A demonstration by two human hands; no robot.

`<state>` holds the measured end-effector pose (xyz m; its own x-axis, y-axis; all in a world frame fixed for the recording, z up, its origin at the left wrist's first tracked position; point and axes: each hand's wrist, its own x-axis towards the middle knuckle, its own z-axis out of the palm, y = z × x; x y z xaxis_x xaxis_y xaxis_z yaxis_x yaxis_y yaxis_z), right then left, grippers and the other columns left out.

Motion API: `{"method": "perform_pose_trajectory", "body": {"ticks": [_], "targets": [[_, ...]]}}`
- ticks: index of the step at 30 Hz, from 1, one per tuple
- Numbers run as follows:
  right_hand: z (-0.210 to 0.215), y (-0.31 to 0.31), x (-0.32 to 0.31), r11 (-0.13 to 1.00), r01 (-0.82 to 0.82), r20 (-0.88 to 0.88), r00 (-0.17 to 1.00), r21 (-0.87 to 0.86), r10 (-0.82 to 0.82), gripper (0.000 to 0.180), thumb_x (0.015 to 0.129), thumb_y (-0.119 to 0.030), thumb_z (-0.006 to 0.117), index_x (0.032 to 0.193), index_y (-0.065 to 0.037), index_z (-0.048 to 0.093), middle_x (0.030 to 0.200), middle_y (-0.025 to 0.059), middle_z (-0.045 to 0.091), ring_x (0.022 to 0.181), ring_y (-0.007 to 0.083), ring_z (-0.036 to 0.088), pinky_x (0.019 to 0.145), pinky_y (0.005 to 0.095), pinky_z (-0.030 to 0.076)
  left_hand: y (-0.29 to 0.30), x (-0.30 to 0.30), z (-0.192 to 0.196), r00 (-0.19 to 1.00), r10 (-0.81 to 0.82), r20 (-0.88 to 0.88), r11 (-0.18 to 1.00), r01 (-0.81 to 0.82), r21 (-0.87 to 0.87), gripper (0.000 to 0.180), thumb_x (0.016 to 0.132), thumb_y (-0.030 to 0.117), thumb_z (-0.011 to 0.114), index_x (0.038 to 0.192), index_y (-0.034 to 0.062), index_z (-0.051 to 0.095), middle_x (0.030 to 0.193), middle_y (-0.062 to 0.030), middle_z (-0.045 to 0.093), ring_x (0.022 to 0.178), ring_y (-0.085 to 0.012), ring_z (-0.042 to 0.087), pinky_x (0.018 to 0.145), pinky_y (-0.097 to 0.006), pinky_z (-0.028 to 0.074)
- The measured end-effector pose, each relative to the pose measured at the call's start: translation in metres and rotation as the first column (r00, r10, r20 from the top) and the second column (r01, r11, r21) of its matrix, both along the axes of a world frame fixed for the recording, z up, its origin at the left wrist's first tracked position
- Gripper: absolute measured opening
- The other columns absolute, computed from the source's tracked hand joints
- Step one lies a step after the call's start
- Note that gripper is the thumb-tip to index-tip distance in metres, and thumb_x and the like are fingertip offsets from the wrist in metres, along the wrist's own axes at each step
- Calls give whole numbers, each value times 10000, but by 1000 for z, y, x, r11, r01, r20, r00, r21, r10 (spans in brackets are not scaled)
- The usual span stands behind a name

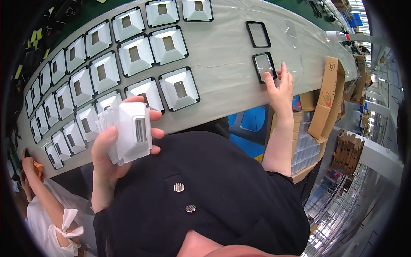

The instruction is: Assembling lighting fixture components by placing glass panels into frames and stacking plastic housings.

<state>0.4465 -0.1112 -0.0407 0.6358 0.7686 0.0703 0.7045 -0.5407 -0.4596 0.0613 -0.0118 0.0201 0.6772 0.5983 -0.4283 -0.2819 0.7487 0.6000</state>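
My left hand (112, 145) is closed around a stack of white plastic reflectors (132, 135), nested together, each with a rectangular opening. It holds them up in front of my body, near the table's edge. To the right, my right hand (281, 88) reaches over a black rectangular frame (258, 68) with a clear pane. Its fingers are apart, and the thumb overlaps the frame's lower edge; I cannot tell how firmly it touches. Just beyond lies a second black frame (247, 30). Rows of black frames with white reflectors seated in them (180, 79) cover the table's left part.
The table (214, 60) has a grey covering. Right of my right arm stands an open cardboard box (327, 103) with clear plastic-like pieces (306, 145). A blue plastic crate or stool (252, 120) is below the table edge. A co-worker's arm (45, 188) is at the far left.
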Motion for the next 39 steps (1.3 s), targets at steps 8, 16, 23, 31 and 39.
{"method": "perform_pose_trajectory", "body": {"ticks": [8, 16, 23, 31, 39], "targets": [[2, 25, -34, 993, -86, -122, 988, 85, 96, 761, 890, -384, 636, 1417, 71, 326, 1251, 213, 487, 1169, 329, 468, 995, 398, 390, -2, 1, 1, 1000, -11, 2, 1000, 11, 2, 829, 798, 431, 631, 1412, -7, 285, 1247, -270, 512, 1031, -358, 630, 773, -461, 588], [8, 66, -66, 961, -216, -238, 938, 170, 253, 785, 890, -348, 642, 1421, 103, 279, 1273, 242, 466, 1171, 355, 482, 1007, 401, 402, -1, -5, -2, 1000, 21, 16, 1000, -21, 2, 836, 799, 437, 633, 1415, -5, 281, 1253, -275, 506, 1035, -358, 629, 777, -462, 588], [12, 98, -94, 937, -296, -258, 906, 187, 337, 804, 880, -376, 643, 1430, 83, 278, 1267, 245, 488, 1178, 352, 480, 1023, 408, 377, 6, -17, -6, 998, 47, 29, 999, -46, -14, 823, 808, 414, 618, 1417, -17, 274, 1251, -281, 505, 1028, -363, 632, 770, -459, 593], [-6, 111, 5, 999, 13, 160, 987, 51, -21, 890, 802, -473, 683, 1448, -8, 283, 1379, 226, 431, 1314, 364, 378, 1088, 479, 290, 3, -14, -7, 998, 45, 32, 999, -45, -3, 805, 823, 405, 598, 1421, -20, 268, 1262, -284, 496, 1029, -363, 631, 766, -455, 596], [-3, 85, -3, 998, 43, 149, 988, -34, -38, 887, 776, -458, 693, 1446, -26, 304, 1361, 219, 461, 1307, 356, 399, 1081, 507, 270, 3, -12, -5, 1000, 7, 22, 1000, -7, -3, 811, 824, 420, 602, 1427, -7, 267, 1273, -278, 493, 1052, -364, 621, 784, -462, 587]]}}
